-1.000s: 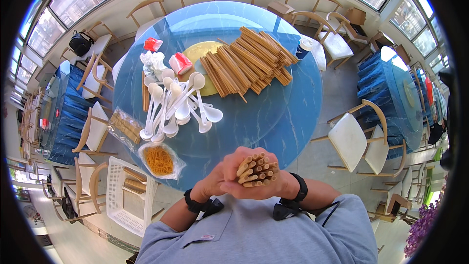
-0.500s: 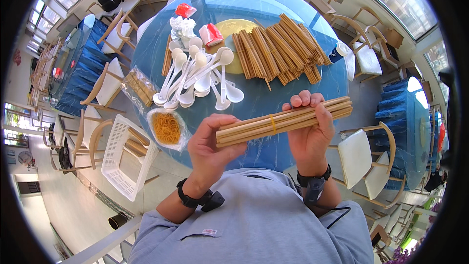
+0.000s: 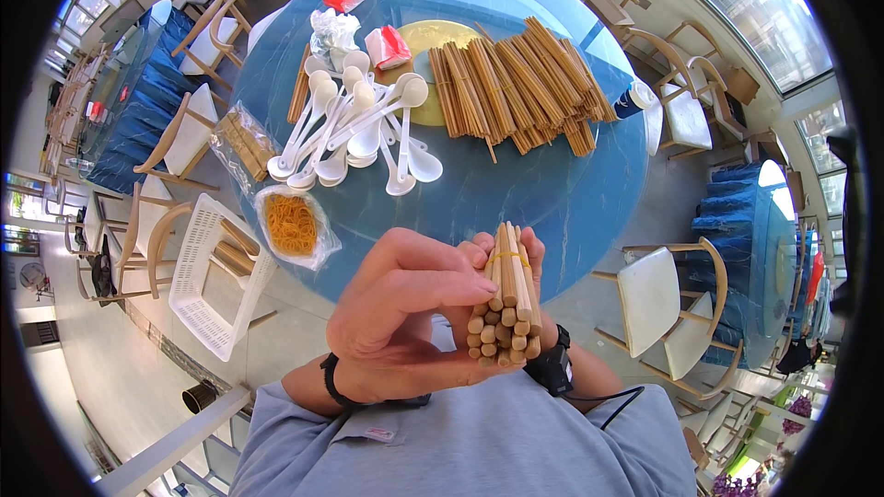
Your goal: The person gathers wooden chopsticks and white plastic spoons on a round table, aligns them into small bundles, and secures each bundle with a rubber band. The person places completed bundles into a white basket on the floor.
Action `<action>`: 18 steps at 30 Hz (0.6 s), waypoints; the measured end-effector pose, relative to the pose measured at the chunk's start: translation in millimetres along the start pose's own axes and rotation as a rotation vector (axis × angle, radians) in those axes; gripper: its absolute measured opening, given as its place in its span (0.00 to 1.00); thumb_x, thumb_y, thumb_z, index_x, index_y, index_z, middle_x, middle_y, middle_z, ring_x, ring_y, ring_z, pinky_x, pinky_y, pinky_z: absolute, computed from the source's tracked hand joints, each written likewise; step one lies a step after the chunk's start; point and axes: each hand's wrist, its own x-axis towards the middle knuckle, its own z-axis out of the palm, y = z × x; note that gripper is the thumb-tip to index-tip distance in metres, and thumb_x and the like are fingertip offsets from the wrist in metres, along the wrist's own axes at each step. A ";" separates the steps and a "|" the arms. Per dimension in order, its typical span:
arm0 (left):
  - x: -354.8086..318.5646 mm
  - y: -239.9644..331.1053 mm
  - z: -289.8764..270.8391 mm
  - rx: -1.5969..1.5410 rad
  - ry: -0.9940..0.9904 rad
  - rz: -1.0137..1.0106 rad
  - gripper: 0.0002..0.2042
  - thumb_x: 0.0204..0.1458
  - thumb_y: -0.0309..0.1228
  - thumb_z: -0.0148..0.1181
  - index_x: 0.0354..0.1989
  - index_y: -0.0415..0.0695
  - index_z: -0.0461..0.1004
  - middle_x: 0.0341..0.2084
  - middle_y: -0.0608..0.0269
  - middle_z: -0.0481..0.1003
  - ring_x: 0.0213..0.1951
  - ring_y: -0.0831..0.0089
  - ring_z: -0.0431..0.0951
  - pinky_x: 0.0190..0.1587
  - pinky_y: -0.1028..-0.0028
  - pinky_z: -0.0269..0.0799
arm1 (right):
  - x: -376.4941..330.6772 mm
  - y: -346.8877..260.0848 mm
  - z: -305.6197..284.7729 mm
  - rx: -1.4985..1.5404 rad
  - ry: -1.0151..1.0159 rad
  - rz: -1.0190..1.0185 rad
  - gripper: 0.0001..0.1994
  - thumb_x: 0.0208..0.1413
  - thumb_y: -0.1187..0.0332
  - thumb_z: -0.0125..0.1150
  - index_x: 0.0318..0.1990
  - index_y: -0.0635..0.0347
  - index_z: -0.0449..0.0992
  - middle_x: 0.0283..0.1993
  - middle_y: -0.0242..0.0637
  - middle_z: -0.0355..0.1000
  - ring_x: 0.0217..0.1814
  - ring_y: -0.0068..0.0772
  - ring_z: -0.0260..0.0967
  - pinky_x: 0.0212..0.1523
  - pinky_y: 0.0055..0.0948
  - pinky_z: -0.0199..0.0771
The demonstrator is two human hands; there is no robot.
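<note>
A bundle of wooden chopsticks [image 3: 505, 317] points its blunt ends up at me, a yellow rubber band round it. My left hand [image 3: 391, 308] is closed on the near end, fingertips on top and the rest of the hand beneath. Behind the bundle my right hand [image 3: 532, 253] grips the far part, mostly hidden by the chopsticks. Beyond my hands, on the blue round table [image 3: 442, 212], lies a big pile of chopsticks [image 3: 516, 83]. White spoons [image 3: 354, 129] are heaped to its left. A clear bag of yellow rubber bands [image 3: 291, 224] sits at the table's left edge.
Left of the table a white plastic basket [image 3: 198, 290] holds more chopsticks. A wrapped chopstick pack [image 3: 244, 149], a red and white packet [image 3: 388, 47] and a paper cup [image 3: 633, 99] stand near the rim. Wooden chairs [image 3: 658, 290] surround the table.
The bundle has swung from lying crosswise to pointing at me, end on. My hands have come closer together, the right now behind the chopsticks. The view has shifted slightly.
</note>
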 end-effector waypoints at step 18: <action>-16.2 -93.4 -12.3 -0.249 0.567 -0.350 0.13 0.75 0.36 0.49 0.44 0.38 0.74 0.40 0.42 0.84 0.16 0.75 0.72 0.19 0.75 0.71 | 13.4 -37.5 52.8 -0.548 -0.095 -0.455 0.10 0.66 0.68 0.63 0.52 0.56 0.79 0.55 0.40 0.78 0.68 0.45 0.72 0.76 0.49 0.66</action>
